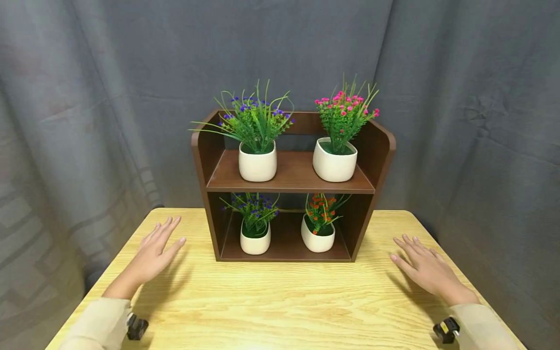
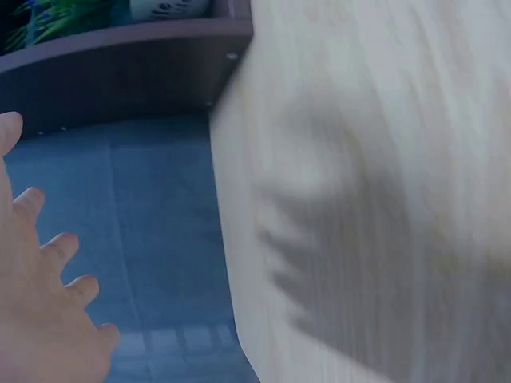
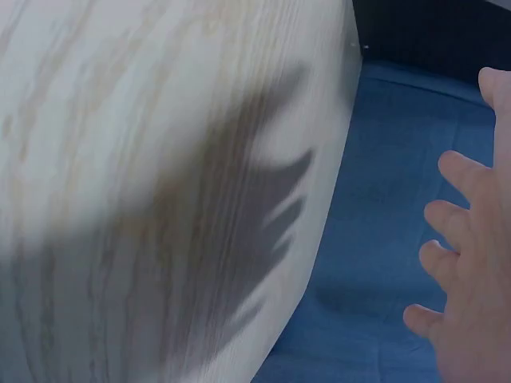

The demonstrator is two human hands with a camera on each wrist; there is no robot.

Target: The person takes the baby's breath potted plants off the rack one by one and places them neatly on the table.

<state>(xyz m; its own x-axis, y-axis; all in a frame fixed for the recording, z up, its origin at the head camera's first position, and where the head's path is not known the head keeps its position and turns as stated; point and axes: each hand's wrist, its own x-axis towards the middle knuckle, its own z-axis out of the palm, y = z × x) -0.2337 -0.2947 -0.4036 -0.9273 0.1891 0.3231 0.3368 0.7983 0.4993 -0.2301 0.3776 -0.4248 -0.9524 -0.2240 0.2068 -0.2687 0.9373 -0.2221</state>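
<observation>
A dark brown two-level shelf (image 1: 292, 189) stands at the back of a light wooden table (image 1: 280, 306). Its top level carries a white pot with purple flowers (image 1: 257, 163) and a white pot with pink flowers (image 1: 334, 160). Below sit a smaller purple-flowered pot (image 1: 255, 238) and an orange-flowered pot (image 1: 318, 236). My left hand (image 1: 154, 250) hovers over the table left of the shelf, fingers straight, holding nothing. My right hand (image 1: 422, 265) hovers right of the shelf, fingers spread and empty. The wrist views show each hand (image 2: 40, 311) (image 3: 471, 271) above its shadow on the table.
A grey curtain (image 1: 87, 97) hangs behind and around the table. The table's left edge (image 2: 231, 263) and right edge (image 3: 319, 239) lie close under the hands, with blue floor beyond. Bare tabletop spreads in front of the shelf.
</observation>
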